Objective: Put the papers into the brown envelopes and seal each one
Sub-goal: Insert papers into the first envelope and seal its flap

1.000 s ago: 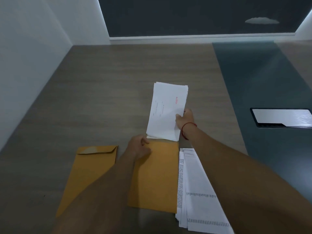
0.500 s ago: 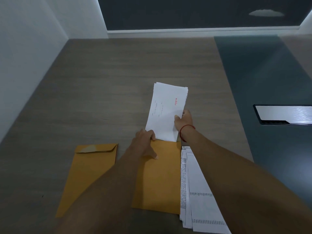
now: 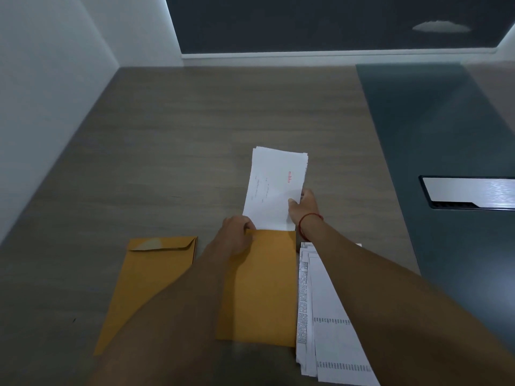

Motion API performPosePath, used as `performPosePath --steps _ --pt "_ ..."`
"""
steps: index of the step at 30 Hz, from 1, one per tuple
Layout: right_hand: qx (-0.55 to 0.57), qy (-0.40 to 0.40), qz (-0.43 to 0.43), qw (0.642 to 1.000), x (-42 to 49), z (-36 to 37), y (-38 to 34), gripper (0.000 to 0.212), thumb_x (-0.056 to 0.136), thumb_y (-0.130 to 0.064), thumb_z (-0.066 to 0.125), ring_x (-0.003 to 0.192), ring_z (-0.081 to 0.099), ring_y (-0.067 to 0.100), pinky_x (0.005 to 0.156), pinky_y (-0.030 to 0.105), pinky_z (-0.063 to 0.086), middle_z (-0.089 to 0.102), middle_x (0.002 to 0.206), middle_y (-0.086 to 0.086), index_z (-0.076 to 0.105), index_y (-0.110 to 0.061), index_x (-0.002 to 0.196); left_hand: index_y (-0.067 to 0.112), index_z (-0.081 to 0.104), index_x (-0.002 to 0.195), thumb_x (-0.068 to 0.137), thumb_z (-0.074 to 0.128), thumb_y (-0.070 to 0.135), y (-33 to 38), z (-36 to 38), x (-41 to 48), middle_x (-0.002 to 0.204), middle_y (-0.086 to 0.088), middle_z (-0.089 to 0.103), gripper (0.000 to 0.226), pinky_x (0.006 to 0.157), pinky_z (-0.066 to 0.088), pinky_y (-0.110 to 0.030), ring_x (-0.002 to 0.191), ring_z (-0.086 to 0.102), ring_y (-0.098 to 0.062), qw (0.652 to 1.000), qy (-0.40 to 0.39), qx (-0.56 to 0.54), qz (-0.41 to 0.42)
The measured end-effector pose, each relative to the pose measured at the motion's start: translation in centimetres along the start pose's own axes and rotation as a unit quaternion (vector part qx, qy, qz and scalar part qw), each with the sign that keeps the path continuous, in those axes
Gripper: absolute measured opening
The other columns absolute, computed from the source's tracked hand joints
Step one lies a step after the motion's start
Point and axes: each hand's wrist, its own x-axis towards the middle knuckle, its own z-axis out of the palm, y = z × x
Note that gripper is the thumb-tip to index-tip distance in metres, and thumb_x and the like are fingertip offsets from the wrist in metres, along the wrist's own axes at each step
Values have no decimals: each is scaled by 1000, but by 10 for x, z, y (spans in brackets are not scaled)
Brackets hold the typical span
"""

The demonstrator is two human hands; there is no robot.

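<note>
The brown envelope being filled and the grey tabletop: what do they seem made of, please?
Brown rectangular envelope: matte kraft paper, judging by its flat, dull tan face. Grey tabletop: probably wood-grain laminate, from its fine streaks and faint sheen.

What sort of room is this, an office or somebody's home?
Most likely an office or meeting room: a long grey wood-grain table with a brushed-metal hatch set into its dark strip, and brown paper envelopes beside a stack of printed white sheets.
</note>
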Motion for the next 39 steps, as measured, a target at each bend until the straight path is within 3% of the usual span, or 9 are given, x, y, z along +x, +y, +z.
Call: performPosePath --steps 9,12,15,17,19,22,27,33,39 --pt "-126 -52 -69 988 -14 -5 6 27 92 -13 57 109 60 27 93 35 49 64 119 10 58 -7 118 5 68 101 97 51 9 13 0 2 113 -10 66 17 95 50 -34 111 58 -25 998 40 -18 -41" --pt "-144 -50 -84 985 -12 -12 2 24 89 -16 61 102 61 24 92 35 50 66 110 8 63 -7 112 7 68 97 96 49 4 16 -2 0 112 -12 64 19 87 50 -33 106 59 -26 998 53 -15 -35" --pt "-148 -61 -90 983 -13 -16 5 24 87 -14 63 90 57 20 84 30 48 64 97 7 65 -4 109 13 56 80 92 45 -5 18 -2 -1 96 -15 59 25 72 44 -33 88 56 -27 997 75 -8 -28" --pt "-145 -80 -82 983 -17 -16 11 30 87 -13 65 94 60 21 83 28 48 67 104 9 65 -4 115 12 57 79 93 44 -3 21 -1 -1 93 -13 58 25 76 47 -36 92 55 -28 997 75 -7 -32" --pt "-155 -100 -79 980 -20 -17 15 34 86 -13 66 104 63 25 87 29 49 68 115 11 64 -6 119 11 62 84 95 44 0 21 -1 -1 105 -13 61 23 86 50 -37 104 57 -28 997 64 -1 -33" --pt "-163 -112 -96 975 -15 -19 5 36 85 -21 67 105 63 24 86 30 51 67 115 8 63 -8 118 8 66 91 96 43 1 19 -1 -3 111 -14 61 24 90 50 -37 108 56 -28 998 59 10 -27" --pt "-109 -61 -114 986 -4 -15 -22 32 91 -25 59 106 61 26 92 38 52 64 117 10 61 -7 117 -2 65 98 89 42 -4 24 -3 -4 97 -14 60 25 80 49 -35 87 51 -21 999 50 3 5" --pt "-242 -119 -98 958 -7 -13 -5 34 91 -22 59 111 60 28 91 32 48 64 123 13 61 -5 121 2 65 99 96 41 1 20 -9 -3 106 -17 63 24 84 49 -38 104 55 -29 997 70 15 37" --pt "-139 -39 -153 978 -1 -9 -32 16 92 -6 54 105 62 23 83 27 48 64 119 7 66 -11 102 3 65 100 95 42 3 20 -8 -3 104 -14 64 23 85 50 -40 104 55 -29 996 70 32 41"
